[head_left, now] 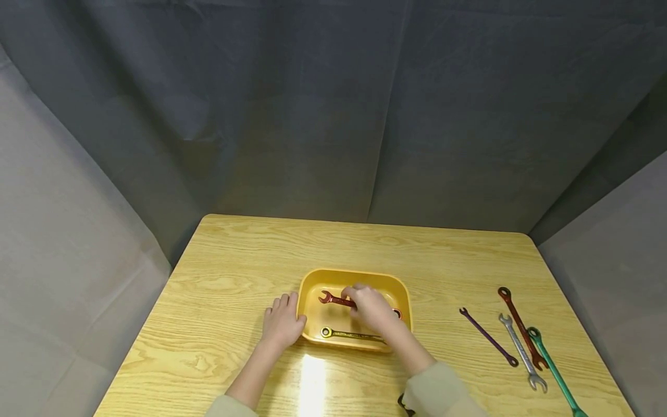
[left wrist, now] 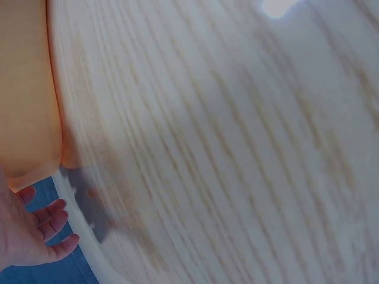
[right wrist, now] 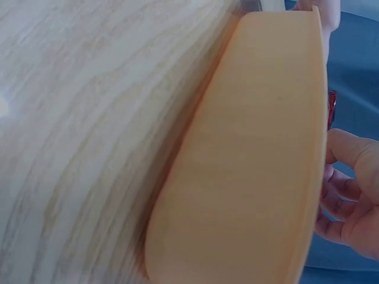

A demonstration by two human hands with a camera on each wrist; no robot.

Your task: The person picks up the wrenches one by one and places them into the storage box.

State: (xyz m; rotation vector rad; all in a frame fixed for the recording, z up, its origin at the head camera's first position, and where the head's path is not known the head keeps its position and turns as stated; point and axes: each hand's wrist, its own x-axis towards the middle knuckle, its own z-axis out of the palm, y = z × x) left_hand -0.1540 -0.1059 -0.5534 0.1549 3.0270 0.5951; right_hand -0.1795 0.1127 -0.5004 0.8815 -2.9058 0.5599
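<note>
A yellow tray stands in the middle of the wooden table. In it lie a red wrench and a gold wrench. My right hand reaches into the tray, its fingers curled over the red wrench's shaft. In the right wrist view the curled fingers show past the tray's outer wall, with a sliver of the red wrench. My left hand lies flat on the table against the tray's left rim. The left wrist view shows its straight fingers beside the tray.
Several wrenches lie on the table's right side: purple, dark red, silver and green. Grey cloth hangs behind and beside the table. A bright light reflection shows near the front edge.
</note>
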